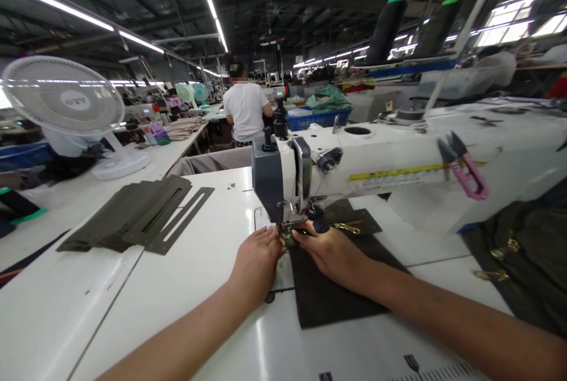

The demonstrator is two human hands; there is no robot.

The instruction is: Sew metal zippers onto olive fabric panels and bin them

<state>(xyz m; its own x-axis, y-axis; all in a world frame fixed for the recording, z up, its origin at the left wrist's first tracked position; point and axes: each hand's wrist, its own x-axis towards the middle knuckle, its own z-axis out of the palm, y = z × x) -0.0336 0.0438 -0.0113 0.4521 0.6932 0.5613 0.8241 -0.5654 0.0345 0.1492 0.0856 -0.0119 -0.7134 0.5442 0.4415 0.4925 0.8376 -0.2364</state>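
Note:
A white industrial sewing machine point(390, 162) stands on the white table point(186, 286), its grey needle head at centre. Under the presser foot lies a dark brown fabric piece point(328, 295). My left hand point(257, 260) rests at the left of the needle, fingers bent and pressed down at the fabric's edge. My right hand point(330, 251) lies on the fabric just right of the needle, fingers pinched on the cloth near the foot. A brass zipper pull point(348, 228) shows on the fabric behind my right hand.
A stack of dark slotted fabric pieces point(137, 215) lies at the table's left. Pink thread snips point(465, 168) hang on the machine arm. A white fan point(71, 109) stands at the left. Dark bags with brass hardware point(518, 257) pile up at right. A person in white point(245, 109) stands beyond.

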